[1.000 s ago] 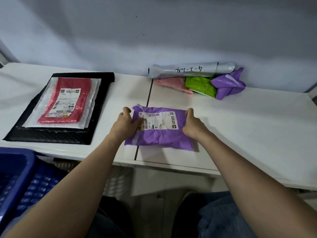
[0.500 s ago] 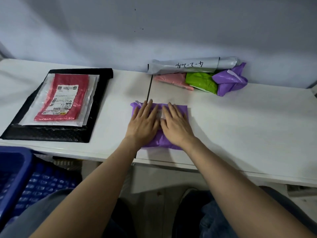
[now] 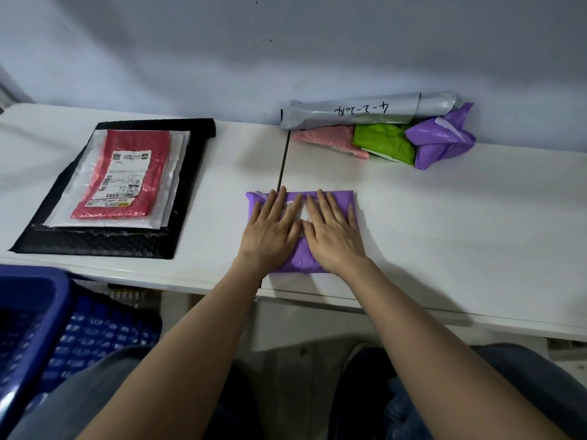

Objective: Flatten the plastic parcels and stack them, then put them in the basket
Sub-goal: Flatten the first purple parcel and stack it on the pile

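The left hand [image 3: 270,230] lies flat, palm down and fingers spread, on the left half of a purple parcel [image 3: 317,258]. The right hand [image 3: 333,231] lies the same way on the right half, just beside it, thumbs almost meeting over a white label [image 3: 300,211] that shows between them. Neither hand grips anything; both are fully open and pressed against the plastic. The parcel sits near the front edge of a white table [image 3: 460,233], just right of a dark seam [image 3: 282,166] that runs back across the tabletop.

To the left, well apart from the hands, a stack lies flat on the table: a black parcel [image 3: 190,198] at the bottom, a clear white one [image 3: 171,173] on it, and a red parcel [image 3: 152,173] with a printed label on top.

At the back, against the wall [image 3: 286,52], a small heap waits. A grey parcel [image 3: 365,111] with handwriting lies along the wall, a pink parcel [image 3: 330,138] in front of it, a green parcel [image 3: 384,144] next to that, and a crumpled purple bag [image 3: 444,138] at the right end, touching the green one.

Below the table's front edge at the far left stands a blue basket [image 3: 35,300], its mesh wall visible. Both bare forearms reach forward from the bottom, above the person's knees in jeans [image 3: 524,392].
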Available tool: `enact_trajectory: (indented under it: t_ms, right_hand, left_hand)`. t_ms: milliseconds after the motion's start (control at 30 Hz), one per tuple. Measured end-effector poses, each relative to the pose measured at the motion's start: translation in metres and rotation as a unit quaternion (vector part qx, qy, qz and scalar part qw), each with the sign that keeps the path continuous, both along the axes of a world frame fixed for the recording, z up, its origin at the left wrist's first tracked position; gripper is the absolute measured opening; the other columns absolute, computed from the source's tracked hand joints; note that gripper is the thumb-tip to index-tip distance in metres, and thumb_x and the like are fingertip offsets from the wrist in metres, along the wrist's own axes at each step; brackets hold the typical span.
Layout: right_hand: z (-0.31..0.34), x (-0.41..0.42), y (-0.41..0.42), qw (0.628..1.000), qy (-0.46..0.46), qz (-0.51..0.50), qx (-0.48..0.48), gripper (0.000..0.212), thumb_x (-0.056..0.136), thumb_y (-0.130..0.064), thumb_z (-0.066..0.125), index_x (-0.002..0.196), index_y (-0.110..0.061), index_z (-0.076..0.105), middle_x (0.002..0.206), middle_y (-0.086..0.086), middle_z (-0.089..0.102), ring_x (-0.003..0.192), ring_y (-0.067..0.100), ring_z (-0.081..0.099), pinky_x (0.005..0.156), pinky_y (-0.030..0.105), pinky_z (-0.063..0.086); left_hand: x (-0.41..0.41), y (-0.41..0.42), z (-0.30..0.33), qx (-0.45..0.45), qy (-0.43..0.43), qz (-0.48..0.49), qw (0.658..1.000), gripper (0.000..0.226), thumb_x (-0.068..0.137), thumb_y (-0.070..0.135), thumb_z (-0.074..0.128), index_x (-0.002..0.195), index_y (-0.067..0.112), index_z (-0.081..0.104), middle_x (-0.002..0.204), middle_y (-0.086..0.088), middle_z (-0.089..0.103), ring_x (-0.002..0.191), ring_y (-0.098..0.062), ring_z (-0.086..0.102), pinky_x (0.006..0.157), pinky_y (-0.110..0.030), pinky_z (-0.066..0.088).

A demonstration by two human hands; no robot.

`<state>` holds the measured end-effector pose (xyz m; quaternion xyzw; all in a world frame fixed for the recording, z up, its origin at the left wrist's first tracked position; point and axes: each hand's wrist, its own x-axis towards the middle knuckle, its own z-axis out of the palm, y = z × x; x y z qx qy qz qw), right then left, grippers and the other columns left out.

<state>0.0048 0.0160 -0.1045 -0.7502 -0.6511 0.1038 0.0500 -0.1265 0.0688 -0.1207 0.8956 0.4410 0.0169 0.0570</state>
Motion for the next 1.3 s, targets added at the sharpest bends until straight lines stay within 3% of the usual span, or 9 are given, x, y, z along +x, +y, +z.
enact_trajectory:
  t_ms: [800, 1300]
  right_hand:
    - [-0.003, -0.003, -0.002, 0.998, -0.056, 0.002, -0.003, 0.057, 0.101, -0.039, 0.016, 0.151, -0.018, -0.002, 0.160, 0.004, -0.006, 0.148, 0.018, -0.007, 0.118, 0.043, -0.006]
    - [-0.005, -0.006, 0.000, 0.997, -0.071, 0.000, -0.012, 0.057, 0.101, -0.038, 0.015, 0.151, -0.018, -0.003, 0.160, 0.006, -0.007, 0.148, 0.021, -0.009, 0.118, 0.044, -0.006]
  left_hand:
    - [0.003, -0.005, -0.008, -0.009, -0.027, 0.027, 0.999, 0.081, 0.075, 0.051, -0.017, 0.150, 0.026, 0.001, 0.160, -0.006, -0.001, 0.148, -0.020, -0.003, 0.118, -0.037, -0.003]
    - [0.004, -0.003, -0.013, -0.029, -0.034, 0.027, 0.999, 0.082, 0.074, 0.051, -0.015, 0.150, 0.026, 0.000, 0.160, -0.006, -0.003, 0.148, -0.023, -0.003, 0.118, -0.042, -0.002]
